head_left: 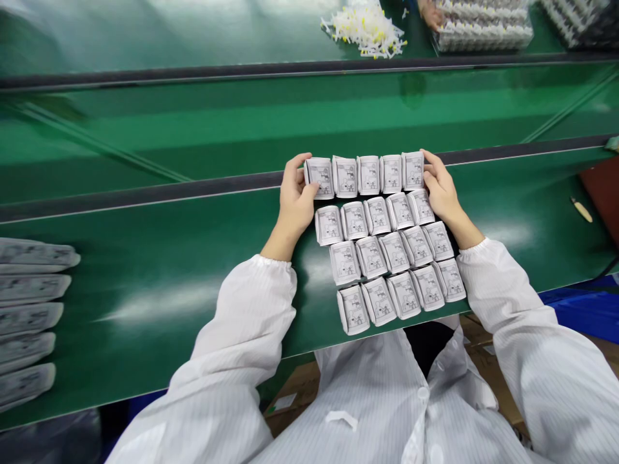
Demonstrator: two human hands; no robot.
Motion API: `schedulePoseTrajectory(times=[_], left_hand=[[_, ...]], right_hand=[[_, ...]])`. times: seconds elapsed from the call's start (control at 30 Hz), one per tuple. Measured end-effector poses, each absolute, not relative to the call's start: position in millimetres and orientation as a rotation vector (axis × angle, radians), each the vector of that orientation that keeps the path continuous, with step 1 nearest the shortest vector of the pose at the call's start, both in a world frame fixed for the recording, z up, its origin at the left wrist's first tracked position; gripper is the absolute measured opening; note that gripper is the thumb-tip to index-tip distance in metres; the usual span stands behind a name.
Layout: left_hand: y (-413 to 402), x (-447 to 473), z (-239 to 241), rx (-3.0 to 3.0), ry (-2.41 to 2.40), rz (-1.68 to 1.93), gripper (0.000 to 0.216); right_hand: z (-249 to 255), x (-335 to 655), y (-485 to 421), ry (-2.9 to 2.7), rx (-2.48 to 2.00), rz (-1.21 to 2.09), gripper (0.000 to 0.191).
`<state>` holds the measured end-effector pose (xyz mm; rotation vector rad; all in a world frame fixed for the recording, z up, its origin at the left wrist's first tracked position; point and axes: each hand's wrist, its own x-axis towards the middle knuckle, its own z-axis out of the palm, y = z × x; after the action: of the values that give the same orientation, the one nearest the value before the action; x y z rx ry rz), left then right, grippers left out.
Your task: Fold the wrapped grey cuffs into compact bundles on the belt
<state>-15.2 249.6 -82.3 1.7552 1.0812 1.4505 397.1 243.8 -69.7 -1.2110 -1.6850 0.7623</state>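
Observation:
Several folded white paper leaflets with printed line drawings lie in rows on the green worktop. My left hand (pixel 297 201) grips the left end of the far row of folded leaflets (pixel 369 175), with the thumb on the front of the end one. At the row's right end, the fingers of my right hand (pixel 439 187) are closed against the last leaflet. The row spans straight between both hands. Nearer to me, the other rows of leaflets (pixel 396 251) lean slightly over one another, reaching close to the table's front edge. Parts of my fingers are hidden behind the row.
More stacks of printed papers (pixel 31 287) lie in rows at the far left. Beyond the dark rail is a pile of small white and yellow parts (pixel 367 29). Another person's hand (pixel 429 14) touches a filled clear tray (pixel 483 29). A small yellow-handled tool (pixel 581 210) lies right.

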Motion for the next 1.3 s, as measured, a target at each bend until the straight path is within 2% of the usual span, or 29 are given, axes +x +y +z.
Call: schedulePoseTrajectory(times=[0.2,0.4,0.5,0.6,0.7,0.83,0.87,0.93,1.1,1.3], left_hand=[[248.3,-13.1,-81.5,1.707,1.107,1.475,0.068],[243.2,-4.1,-71.3,1.757,1.146,1.492,0.044],[235.9,-2.9,-68.0,1.771,1.275,1.587,0.033],[219.0,-10.8,-68.7,1.69,1.411,1.693,0.029],[193.3,-27.5,-65.6,1.735,1.318,1.405,0.049],[165.5,-49.1,-48.4,1.945,1.173,0.897,0.114],[162.5,-51.8,-44.1,1.974,1.167,0.823,0.123],[160.7,-53.1,-38.8,1.993,1.168,0.785,0.122],[164.1,-42.3,-43.8,2.021,1.147,1.03,0.104],[161.2,-31.4,-51.0,2.051,1.094,1.187,0.106]], right_hand=[[-61.5,391.4,239.5,-1.711,-1.223,0.721,0.089],[-52.2,382.5,238.5,-1.668,-1.233,0.643,0.078],[-54.5,383.1,240.5,-1.555,-1.232,0.548,0.061],[-51.5,386.7,235.4,-1.501,-1.292,0.431,0.026],[-42.2,390.9,224.3,-1.673,-1.329,0.418,0.016],[-35.0,394.3,217.0,-1.853,-1.315,0.426,0.015],[-35.2,394.5,217.4,-1.855,-1.313,0.427,0.017],[-36.9,394.3,219.1,-1.838,-1.311,0.445,0.022],[-33.1,390.1,214.3,-1.803,-1.312,0.422,0.032],[-18.9,384.5,201.5,-1.756,-1.223,0.262,0.024]])
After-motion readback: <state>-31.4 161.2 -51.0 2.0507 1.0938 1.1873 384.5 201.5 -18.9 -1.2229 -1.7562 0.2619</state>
